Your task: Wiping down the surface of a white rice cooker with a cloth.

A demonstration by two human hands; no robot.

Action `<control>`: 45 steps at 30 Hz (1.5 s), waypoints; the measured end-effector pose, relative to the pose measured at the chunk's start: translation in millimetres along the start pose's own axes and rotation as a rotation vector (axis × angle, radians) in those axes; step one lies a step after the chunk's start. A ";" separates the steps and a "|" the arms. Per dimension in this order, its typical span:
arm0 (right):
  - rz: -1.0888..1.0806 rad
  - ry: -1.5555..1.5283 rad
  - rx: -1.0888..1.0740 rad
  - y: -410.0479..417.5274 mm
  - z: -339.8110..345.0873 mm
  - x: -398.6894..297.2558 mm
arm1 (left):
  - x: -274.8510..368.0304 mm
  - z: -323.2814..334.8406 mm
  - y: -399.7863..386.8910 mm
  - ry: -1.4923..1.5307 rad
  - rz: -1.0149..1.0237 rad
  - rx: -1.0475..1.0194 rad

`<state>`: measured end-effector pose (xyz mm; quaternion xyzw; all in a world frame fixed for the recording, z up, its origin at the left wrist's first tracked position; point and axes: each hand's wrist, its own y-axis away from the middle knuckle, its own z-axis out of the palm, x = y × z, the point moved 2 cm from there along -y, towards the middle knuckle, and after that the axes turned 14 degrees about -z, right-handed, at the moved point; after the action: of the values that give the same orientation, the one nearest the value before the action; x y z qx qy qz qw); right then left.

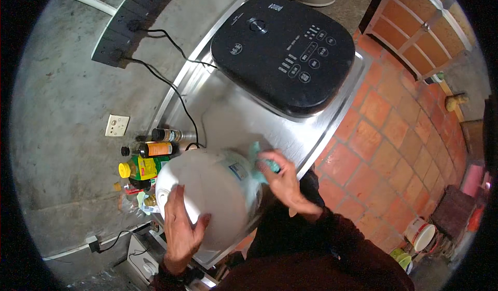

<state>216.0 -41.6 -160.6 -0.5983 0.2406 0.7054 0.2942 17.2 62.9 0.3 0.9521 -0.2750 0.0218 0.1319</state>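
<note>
A rounded white kitchen appliance (220, 209), probably a rice cooker, is before me on a stainless steel tabletop (221, 112). A label with print shows on its far side. My left hand (181, 226) lies against its top near the white handle-like part, thumb spread from the fingers. In my right hand (282, 180) is a bunched green cloth (255, 158), held against or just beside the appliance's right side; contact is hard to tell. The fingers partly hide the cloth.
A large cooker with a black control-panel lid (256, 65) stands farther along the tabletop. Black cords (179, 96) run from a wall-mounted power strip (130, 26). Bottles (159, 149) crowd the wall side. Red floor tiles (373, 135) lie right, with a white bucket (420, 234) beyond.
</note>
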 end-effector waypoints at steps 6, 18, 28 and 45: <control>-0.386 0.065 -0.248 6.3 33.8 -7.0 | 8.5 30.9 -11.2 0.634 -0.352 0.247; 0.024 0.011 -0.593 -51.9 41.4 104.8 | -3.5 43.3 -8.4 0.105 -0.411 0.333; -0.011 -0.078 -0.659 -67.7 73.4 108.0 | -6.7 37.5 -4.2 0.131 -0.415 0.307; 0.157 0.127 -0.200 -97.5 97.4 183.5 | -22.1 42.2 12.9 0.085 -0.355 0.196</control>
<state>195.8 118.4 -323.9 -0.6473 0.2333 0.7075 0.1613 -9.6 52.7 -39.8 0.9921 -0.0938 0.0649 0.0518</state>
